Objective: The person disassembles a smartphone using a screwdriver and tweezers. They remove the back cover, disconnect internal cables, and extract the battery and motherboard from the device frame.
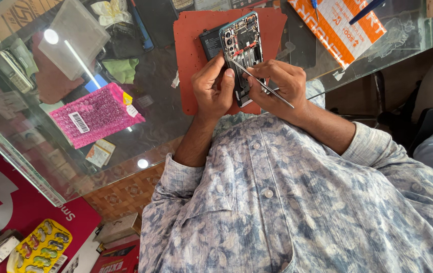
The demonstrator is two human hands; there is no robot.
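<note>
The right hand (282,83) is pinching a pair of thin metal tweezers (262,83), closed around the shaft, with the tip reaching into the opened phone (242,48); the left hand (214,88) is curling shut around the phone's lower edge, steadying it on the red mat (188,55) lying on the glass counter (150,86). As I judge it, the metal tip is working among bare boards and thin cables, so a slip could be scratching a part or tearing a cable; a black battery (209,40) is sitting just beside the phone, and a stray jab could be puncturing it; the pink bubble pouch (97,114) is lying well apart.
</note>
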